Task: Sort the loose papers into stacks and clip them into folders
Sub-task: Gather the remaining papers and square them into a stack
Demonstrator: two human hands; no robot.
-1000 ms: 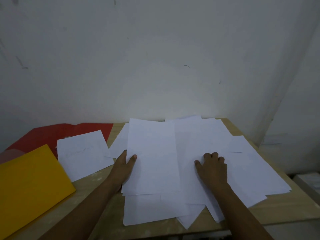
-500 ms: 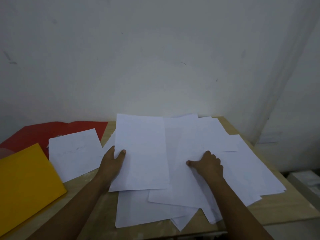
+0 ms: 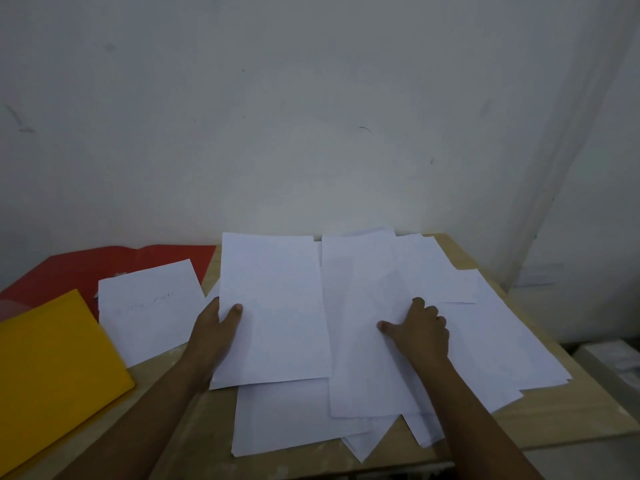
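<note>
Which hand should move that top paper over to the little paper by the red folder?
Probably the left hand. It already pinches the top sheet at its left edge, nearest the small sheet on the red folder. The right hand rests on the pile, farther away.

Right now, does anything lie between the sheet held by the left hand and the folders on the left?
Yes. A separate white sheet lies between the held sheet, gripped by the left hand, and the yellow folder; it also overlaps the red folder. Nothing else visible intervenes.
</note>
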